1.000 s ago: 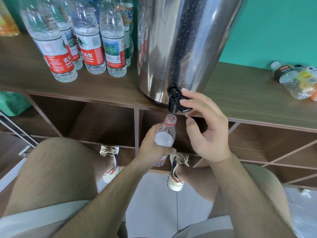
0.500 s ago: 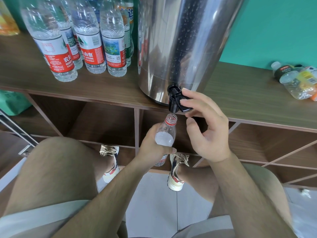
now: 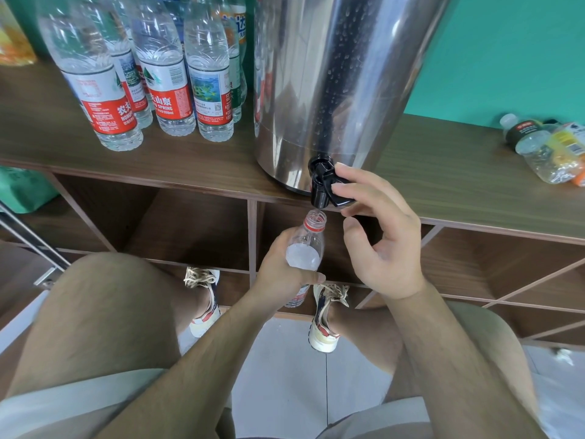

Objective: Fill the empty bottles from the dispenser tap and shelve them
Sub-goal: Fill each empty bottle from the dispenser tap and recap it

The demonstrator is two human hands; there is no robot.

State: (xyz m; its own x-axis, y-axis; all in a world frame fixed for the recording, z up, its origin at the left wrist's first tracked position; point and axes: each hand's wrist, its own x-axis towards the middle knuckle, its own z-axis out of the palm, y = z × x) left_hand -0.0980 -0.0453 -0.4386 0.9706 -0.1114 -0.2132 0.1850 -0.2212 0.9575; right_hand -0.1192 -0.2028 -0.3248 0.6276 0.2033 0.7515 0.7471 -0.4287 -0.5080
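The left hand (image 3: pixel 281 269) gripped the small clear bottle (image 3: pixel 305 245) around its middle, fingers and thumb curled about the body. The bottle hung in the air just below the front edge of the shelf top (image 3: pixel 459 172), in front of an open cubby. Its long axis ran close to upright, leaning slightly, and its open, red-ringed mouth pointed up at the spout of the black tap (image 3: pixel 318 193), just beneath it and not touching. A pale, frothy water surface showed inside near the shoulder; any stream at the mouth was too thin to make out. The hand hid the bottle's midsection, and only a strip of label showed below it. The right hand (image 3: pixel 380 245) pinched the tap lever (image 3: pixel 342 198), fingertips on top and the thumb beneath, the other fingers loosely curled. The steel dispenser (image 3: pixel 332 74) stood at the front edge of the shelf top, its upper part cut off by the frame. Filled bottles (image 3: pixel 164 80) stood upright toward the left end, their caps mostly cut off. Near the right end, some bottles (image 3: pixel 538 147) lay on their sides, partly out of frame.
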